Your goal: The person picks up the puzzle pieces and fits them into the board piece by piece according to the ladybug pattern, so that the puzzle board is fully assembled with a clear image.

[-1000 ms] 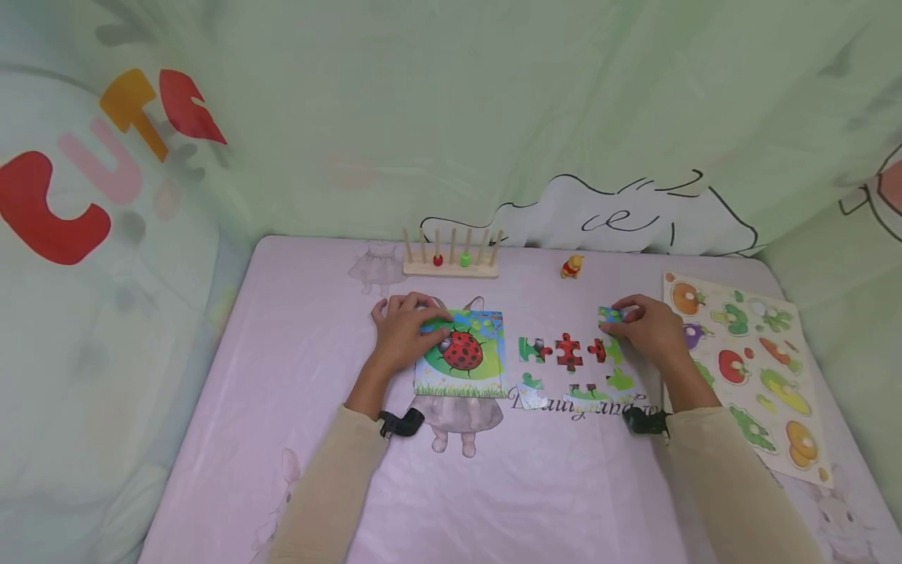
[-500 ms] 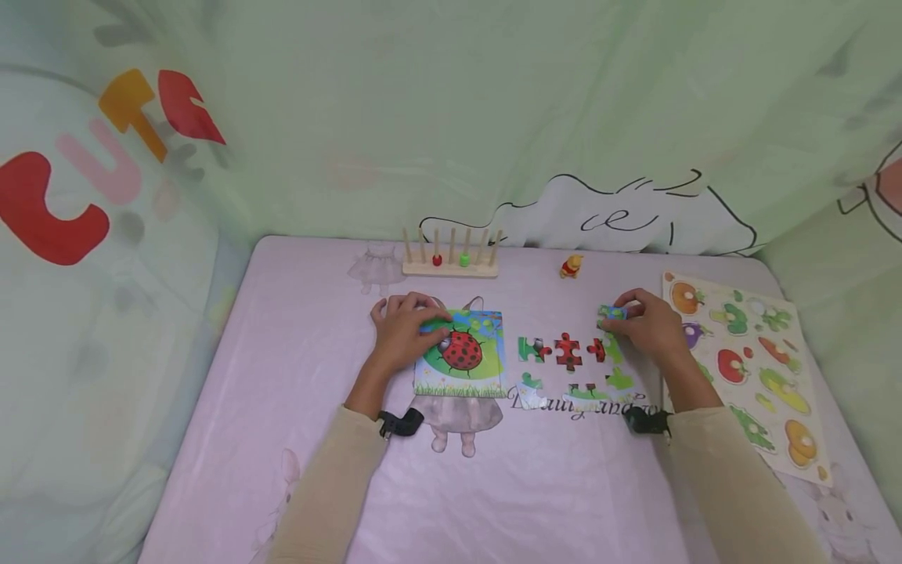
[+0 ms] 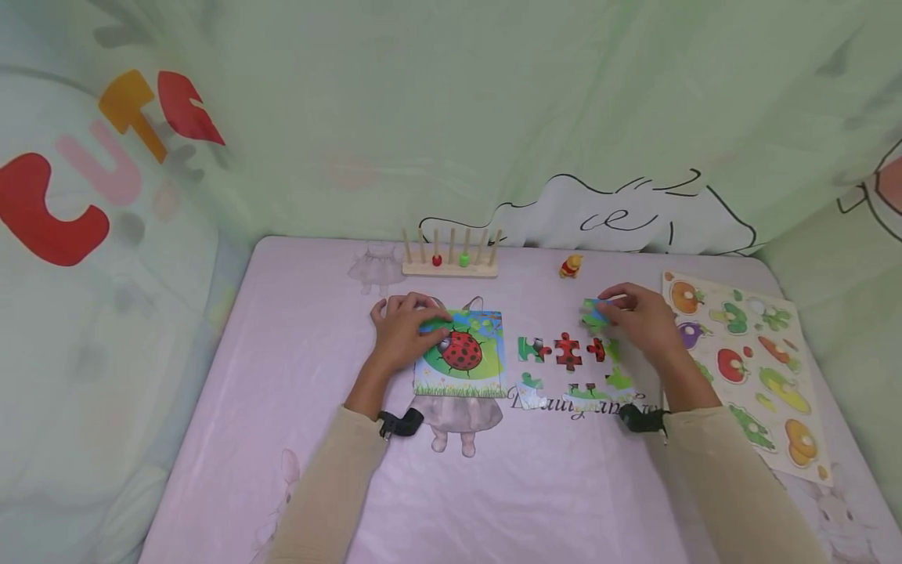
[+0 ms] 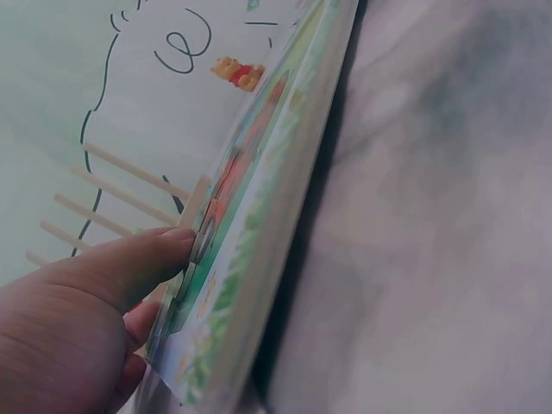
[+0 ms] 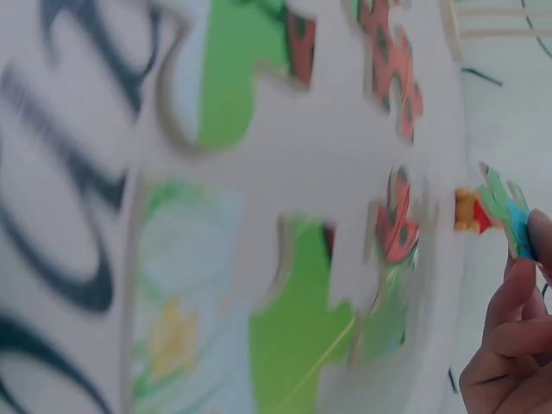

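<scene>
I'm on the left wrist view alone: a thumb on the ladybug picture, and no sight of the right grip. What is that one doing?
Observer: The right grip pinches a blue-and-green piece.
Operator: Anything lying to the right of the ladybug picture?
Observer: Yes, loose pieces lie there, apart from it.
Operator: And farther right, past those?
Observer: A vegetable board lies there, with the right sleeve covering part of it in the head view.
</scene>
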`<action>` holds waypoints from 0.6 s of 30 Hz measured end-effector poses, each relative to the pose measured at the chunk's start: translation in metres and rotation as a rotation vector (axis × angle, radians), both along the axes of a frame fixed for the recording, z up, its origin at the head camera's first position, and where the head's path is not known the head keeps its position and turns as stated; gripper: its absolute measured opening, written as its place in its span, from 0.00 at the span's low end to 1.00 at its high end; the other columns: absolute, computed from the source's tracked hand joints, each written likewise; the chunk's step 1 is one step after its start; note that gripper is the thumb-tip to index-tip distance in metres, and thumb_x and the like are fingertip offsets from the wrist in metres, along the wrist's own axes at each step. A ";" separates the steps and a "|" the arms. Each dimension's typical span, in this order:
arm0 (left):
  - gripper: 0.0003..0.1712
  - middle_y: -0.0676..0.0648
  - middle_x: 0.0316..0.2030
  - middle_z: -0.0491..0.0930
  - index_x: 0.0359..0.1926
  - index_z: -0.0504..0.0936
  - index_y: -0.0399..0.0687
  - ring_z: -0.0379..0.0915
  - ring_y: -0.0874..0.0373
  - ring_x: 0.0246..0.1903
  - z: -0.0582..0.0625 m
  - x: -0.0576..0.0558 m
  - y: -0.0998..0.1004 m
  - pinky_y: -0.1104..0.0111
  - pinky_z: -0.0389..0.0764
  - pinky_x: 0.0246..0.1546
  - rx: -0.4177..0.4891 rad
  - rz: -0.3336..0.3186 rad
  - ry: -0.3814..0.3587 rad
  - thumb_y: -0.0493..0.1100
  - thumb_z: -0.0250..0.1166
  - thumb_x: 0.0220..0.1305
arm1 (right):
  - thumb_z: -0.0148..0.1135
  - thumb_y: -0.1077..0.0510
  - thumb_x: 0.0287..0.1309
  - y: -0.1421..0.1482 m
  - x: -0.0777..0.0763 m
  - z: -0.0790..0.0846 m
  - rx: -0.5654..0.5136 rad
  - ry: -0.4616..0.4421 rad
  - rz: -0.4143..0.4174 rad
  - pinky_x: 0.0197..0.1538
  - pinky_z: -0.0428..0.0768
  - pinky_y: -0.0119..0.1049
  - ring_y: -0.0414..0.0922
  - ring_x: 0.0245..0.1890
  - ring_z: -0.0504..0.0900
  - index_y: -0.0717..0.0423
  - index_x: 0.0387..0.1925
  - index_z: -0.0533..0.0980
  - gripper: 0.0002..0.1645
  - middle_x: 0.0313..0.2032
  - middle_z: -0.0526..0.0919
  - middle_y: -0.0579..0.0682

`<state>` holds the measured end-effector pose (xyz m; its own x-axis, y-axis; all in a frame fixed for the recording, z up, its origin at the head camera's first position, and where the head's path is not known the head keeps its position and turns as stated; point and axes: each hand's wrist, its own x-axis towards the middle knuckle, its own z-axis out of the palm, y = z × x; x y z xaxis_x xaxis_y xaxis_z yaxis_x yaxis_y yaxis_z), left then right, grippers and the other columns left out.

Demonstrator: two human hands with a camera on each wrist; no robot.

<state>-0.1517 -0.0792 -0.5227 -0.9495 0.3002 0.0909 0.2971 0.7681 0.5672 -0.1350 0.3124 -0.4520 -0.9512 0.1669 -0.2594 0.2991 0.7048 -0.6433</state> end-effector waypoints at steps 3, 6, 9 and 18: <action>0.12 0.53 0.56 0.76 0.48 0.88 0.73 0.62 0.46 0.62 0.000 0.000 0.000 0.37 0.42 0.70 -0.003 0.000 -0.004 0.60 0.68 0.66 | 0.58 0.43 0.73 -0.008 0.000 0.003 -0.033 -0.004 0.026 0.47 0.74 0.40 0.54 0.48 0.82 0.52 0.60 0.77 0.23 0.53 0.82 0.60; 0.12 0.53 0.56 0.76 0.48 0.88 0.73 0.61 0.46 0.62 0.000 0.000 0.000 0.37 0.42 0.70 -0.004 0.000 -0.007 0.60 0.68 0.66 | 0.60 0.44 0.72 -0.016 0.000 0.004 -0.063 -0.018 0.054 0.47 0.74 0.39 0.55 0.49 0.82 0.53 0.60 0.77 0.24 0.53 0.82 0.60; 0.11 0.53 0.56 0.76 0.49 0.88 0.72 0.61 0.46 0.61 0.001 0.000 0.000 0.37 0.42 0.70 0.002 -0.003 -0.007 0.60 0.68 0.66 | 0.62 0.43 0.70 -0.025 -0.001 0.005 -0.072 -0.027 0.085 0.45 0.76 0.38 0.55 0.48 0.81 0.54 0.59 0.77 0.25 0.52 0.82 0.60; 0.11 0.54 0.56 0.76 0.48 0.88 0.72 0.62 0.46 0.61 0.001 0.000 0.000 0.37 0.42 0.70 0.001 -0.002 0.004 0.59 0.68 0.66 | 0.67 0.42 0.66 -0.050 0.000 0.007 -0.086 -0.028 0.136 0.44 0.81 0.40 0.54 0.44 0.79 0.54 0.54 0.79 0.25 0.49 0.83 0.58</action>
<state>-0.1514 -0.0789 -0.5221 -0.9484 0.3024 0.0953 0.3014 0.7669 0.5666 -0.1354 0.2625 -0.4452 -0.9558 0.0135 -0.2937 0.2234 0.6826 -0.6958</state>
